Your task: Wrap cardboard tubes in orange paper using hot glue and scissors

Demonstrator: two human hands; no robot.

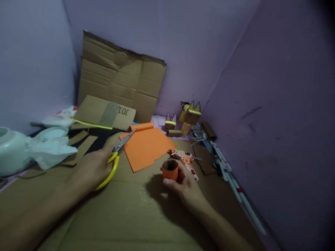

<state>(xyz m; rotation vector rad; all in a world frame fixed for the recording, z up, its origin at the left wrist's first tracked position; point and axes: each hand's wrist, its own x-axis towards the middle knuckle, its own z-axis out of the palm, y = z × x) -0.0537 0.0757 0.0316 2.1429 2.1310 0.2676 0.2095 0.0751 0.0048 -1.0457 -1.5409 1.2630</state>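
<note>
My left hand (91,167) is closed round the yellow handles of a pair of scissors (116,155). Its blades point up and right, over the edge of an orange paper sheet (145,146) lying on the cardboard floor. My right hand (183,183) grips a short cardboard tube wrapped in orange paper (170,170), held upright with its open end up. A patterned paper scrap (185,158) lies just behind that hand.
A big cardboard sheet (120,76) leans on the back wall, a smaller piece (104,113) before it. Small cardboard figures with pointed ears (192,113) stand in the corner. Pens (230,177) lie along the right wall. A white jar (10,150) and crumpled tissue (51,150) sit left.
</note>
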